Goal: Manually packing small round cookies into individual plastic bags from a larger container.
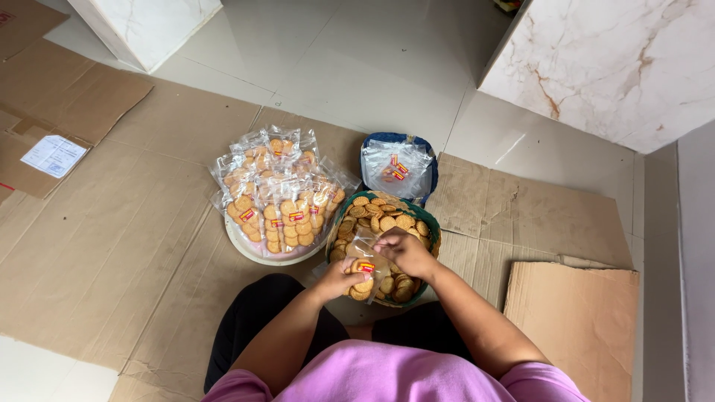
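Observation:
My left hand (337,278) holds a clear plastic bag (363,262) partly filled with round golden biscuits and a small red and yellow label. My right hand (406,251) is at the bag's mouth, fingers pinched on a biscuit or the bag's edge; which one I cannot tell. Both hands hover over a round woven basket (432,223) with a green rim, filled with loose biscuits (380,212).
A round pale tray (246,249) to the left carries several sealed biscuit bags (279,197). Behind the basket a blue container (428,160) holds empty clear bags (395,167). Flattened cardboard (112,223) covers the tiled floor. Marble blocks (618,59) stand at the back.

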